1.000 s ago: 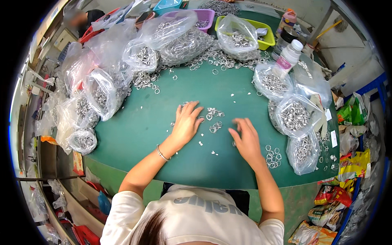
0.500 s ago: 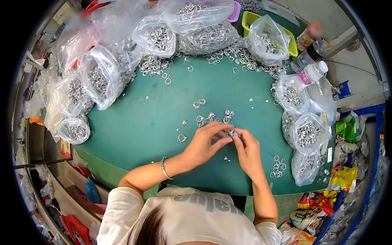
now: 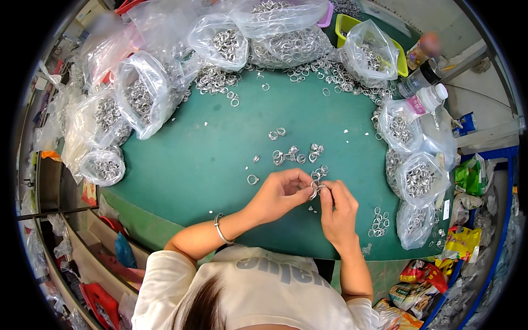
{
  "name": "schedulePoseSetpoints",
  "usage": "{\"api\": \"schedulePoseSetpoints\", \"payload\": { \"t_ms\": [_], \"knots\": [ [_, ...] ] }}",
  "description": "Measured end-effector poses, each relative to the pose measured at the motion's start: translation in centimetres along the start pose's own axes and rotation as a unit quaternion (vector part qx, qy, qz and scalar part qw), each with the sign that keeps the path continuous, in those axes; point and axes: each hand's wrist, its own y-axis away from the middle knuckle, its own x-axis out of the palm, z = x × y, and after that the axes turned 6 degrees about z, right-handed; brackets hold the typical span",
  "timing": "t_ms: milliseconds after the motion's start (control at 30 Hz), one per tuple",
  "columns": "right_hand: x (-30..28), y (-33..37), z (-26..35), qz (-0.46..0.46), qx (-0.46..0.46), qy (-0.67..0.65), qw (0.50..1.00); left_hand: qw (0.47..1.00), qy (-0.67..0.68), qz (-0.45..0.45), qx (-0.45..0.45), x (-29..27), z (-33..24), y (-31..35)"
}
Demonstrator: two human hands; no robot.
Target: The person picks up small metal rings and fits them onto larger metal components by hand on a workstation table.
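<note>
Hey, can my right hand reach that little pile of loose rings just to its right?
Probably yes: the pile of loose rings lies close beside your right hand, with only green tabletop between, though its fingers look busy with other rings.

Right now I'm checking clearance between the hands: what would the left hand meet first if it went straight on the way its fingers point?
Beyond the metal rings at its fingertips, the left hand would likely meet the right hand first; depth is unclear.

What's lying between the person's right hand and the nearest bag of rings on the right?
The head view shows a cluster of silvery rings on the green tabletop between the right hand and that clear plastic bag.
</note>
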Motion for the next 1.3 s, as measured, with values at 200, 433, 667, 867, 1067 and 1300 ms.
{"api": "schedulePoseSetpoints", "payload": {
  "t_ms": [200,433,667,867,1067,1300],
  "knots": [
    [-0.9,0.2,1.5,0.030,0.039,-0.094,0.994,0.994,0.058,0.086,0.046,-0.6,0.5,0.5],
    [-0.1,1.2,1.1,0.023,-0.027,-0.046,0.998,0.992,-0.034,0.007,0.121,1.3,-1.5,1.7],
    [-0.8,1.8,1.8,0.122,0.134,-0.173,0.968,0.862,-0.420,-0.026,0.284,0.9,0.2,2.8],
    [-0.9,2.2,3.1,0.075,0.087,-0.178,0.977,0.851,-0.376,-0.040,0.365,1.0,0.7,2.6],
    [-2.1,1.7,2.8,0.120,-0.111,-0.004,0.986,0.941,-0.198,-0.033,0.274,1.5,0.5,3.6],
    [-1.9,1.9,2.4,0.078,-0.196,0.083,0.974,0.995,0.102,-0.016,0.016,2.7,0.3,4.5]
  ]
}}
